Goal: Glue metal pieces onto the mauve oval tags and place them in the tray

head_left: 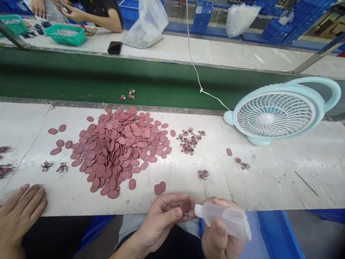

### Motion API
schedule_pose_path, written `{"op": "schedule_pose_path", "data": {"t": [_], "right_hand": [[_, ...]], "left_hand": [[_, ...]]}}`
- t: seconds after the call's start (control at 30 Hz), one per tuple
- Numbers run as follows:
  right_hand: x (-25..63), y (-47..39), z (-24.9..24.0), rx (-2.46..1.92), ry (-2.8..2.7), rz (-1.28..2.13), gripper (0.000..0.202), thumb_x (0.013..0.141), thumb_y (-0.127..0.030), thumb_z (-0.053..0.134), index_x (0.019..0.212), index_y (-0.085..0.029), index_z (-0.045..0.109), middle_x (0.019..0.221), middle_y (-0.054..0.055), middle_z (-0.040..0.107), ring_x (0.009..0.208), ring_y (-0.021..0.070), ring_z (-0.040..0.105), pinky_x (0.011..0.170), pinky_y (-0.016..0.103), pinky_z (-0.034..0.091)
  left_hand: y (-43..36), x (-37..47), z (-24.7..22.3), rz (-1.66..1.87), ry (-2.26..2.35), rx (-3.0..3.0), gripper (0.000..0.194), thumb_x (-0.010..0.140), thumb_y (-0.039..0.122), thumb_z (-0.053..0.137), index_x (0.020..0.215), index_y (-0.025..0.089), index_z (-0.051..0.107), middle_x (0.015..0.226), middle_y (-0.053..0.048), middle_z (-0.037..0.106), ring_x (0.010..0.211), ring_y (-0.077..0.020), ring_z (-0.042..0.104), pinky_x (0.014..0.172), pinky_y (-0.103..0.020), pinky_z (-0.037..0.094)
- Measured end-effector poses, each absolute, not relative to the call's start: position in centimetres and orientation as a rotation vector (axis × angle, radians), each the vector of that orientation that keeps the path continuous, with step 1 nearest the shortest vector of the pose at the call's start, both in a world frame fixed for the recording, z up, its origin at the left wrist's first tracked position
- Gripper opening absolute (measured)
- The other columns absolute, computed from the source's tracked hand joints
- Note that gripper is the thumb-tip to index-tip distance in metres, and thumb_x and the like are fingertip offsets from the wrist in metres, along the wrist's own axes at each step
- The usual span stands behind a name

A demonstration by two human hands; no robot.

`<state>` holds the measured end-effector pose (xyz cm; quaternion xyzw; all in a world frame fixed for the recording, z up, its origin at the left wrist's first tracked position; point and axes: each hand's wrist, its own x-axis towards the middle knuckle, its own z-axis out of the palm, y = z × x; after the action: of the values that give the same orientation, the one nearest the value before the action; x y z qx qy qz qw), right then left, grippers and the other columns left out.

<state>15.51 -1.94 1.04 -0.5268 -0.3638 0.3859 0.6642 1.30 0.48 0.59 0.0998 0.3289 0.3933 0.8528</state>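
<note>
My left hand (pixel 161 219) pinches a dark red oval disc (pixel 185 205) between thumb and fingers, just past the table's near edge. My right hand (pixel 215 239) is wrapped round a translucent squeeze bottle (pixel 225 217), tilted sideways with its white cap toward the disc. A thin needle tip reaches from the cap to the disc; whether it touches is hard to tell. Beyond my hands lies a large heap of the same red oval discs (pixel 121 144). Loose discs (pixel 160 188) lie close to my left hand, and a small brown-and-white part (pixel 203 175) lies ahead of my right.
A light blue fan (pixel 275 111) stands at the right. Small brown parts (pixel 188 141) are clustered beside the heap. A co-worker's hand (pixel 21 212) rests at the left edge. Across the green belt (pixel 81 79) are a phone (pixel 114 48), a green basket (pixel 66 35) and another person.
</note>
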Motion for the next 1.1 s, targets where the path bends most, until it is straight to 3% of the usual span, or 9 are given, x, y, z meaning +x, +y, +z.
{"op": "schedule_pose_path", "data": {"t": [0.1, 0.3, 0.5, 0.8, 1.0, 1.1], "right_hand": [[15.3, -1.6, 1.4, -1.225, -0.819, 0.707, 0.026, 0.088, -0.038, 0.06, 0.111, -0.027, 0.061, 0.076, 0.004, 0.068, 0.057, 0.0267, 0.062, 0.051, 0.044, 0.052], [14.9, -1.6, 1.3, -1.274, -0.872, 0.654, 0.034, 0.081, -0.048, 0.063, 0.111, -0.033, 0.062, 0.078, 0.002, 0.067, 0.055, 0.0249, 0.059, 0.046, 0.042, 0.047], [14.9, -1.0, 3.5, -1.22, -0.808, 0.804, 0.027, 0.087, -0.05, 0.064, 0.107, -0.032, 0.058, 0.07, 0.001, 0.067, 0.058, 0.0275, 0.063, 0.046, 0.044, 0.053], [15.0, -1.0, 2.8, -1.125, -0.944, 0.756, 0.027, 0.087, -0.036, 0.061, 0.111, -0.025, 0.059, 0.077, 0.003, 0.071, 0.067, 0.0258, 0.07, 0.051, 0.038, 0.058], [20.1, 0.2, 3.3, -0.937, -0.357, 1.293, 0.028, 0.089, -0.048, 0.058, 0.104, -0.025, 0.059, 0.072, 0.001, 0.067, 0.054, 0.0186, 0.067, 0.043, 0.03, 0.057], [25.3, 1.6, 1.2, -0.502, 0.158, 1.526, 0.032, 0.089, -0.034, 0.056, 0.118, -0.022, 0.05, 0.078, 0.001, 0.062, 0.062, 0.0135, 0.066, 0.05, 0.022, 0.06]], "left_hand": [[0.4, 1.3, 0.6, 0.831, 0.679, 0.197, 0.028, 0.079, 0.024, 0.08, 0.107, 0.023, 0.077, 0.113, -0.01, 0.079, 0.09, -0.0186, 0.076, 0.079, -0.025, 0.055], [0.5, 1.2, 0.5, 0.823, 0.691, 0.192, 0.028, 0.078, 0.024, 0.081, 0.106, 0.023, 0.078, 0.113, -0.01, 0.079, 0.093, -0.0193, 0.076, 0.079, -0.024, 0.055], [0.6, 1.1, 0.8, 0.822, 0.659, 0.177, 0.027, 0.079, 0.023, 0.081, 0.106, 0.023, 0.078, 0.113, -0.01, 0.079, 0.092, -0.0189, 0.076, 0.079, -0.023, 0.056], [0.3, 1.2, 0.6, 0.823, 0.684, 0.155, 0.028, 0.079, 0.022, 0.081, 0.107, 0.021, 0.078, 0.114, -0.012, 0.079, 0.097, -0.0197, 0.075, 0.079, -0.024, 0.056], [0.5, 0.9, 0.8, 0.835, 0.648, 0.162, 0.025, 0.083, 0.018, 0.076, 0.108, 0.02, 0.077, 0.118, -0.012, 0.077, 0.106, -0.022, 0.073, 0.08, -0.023, 0.054], [0.7, 0.5, 0.8, 0.842, 0.656, 0.16, 0.024, 0.084, 0.018, 0.074, 0.108, 0.02, 0.077, 0.118, -0.011, 0.077, 0.107, -0.022, 0.072, 0.081, -0.022, 0.055]]}}
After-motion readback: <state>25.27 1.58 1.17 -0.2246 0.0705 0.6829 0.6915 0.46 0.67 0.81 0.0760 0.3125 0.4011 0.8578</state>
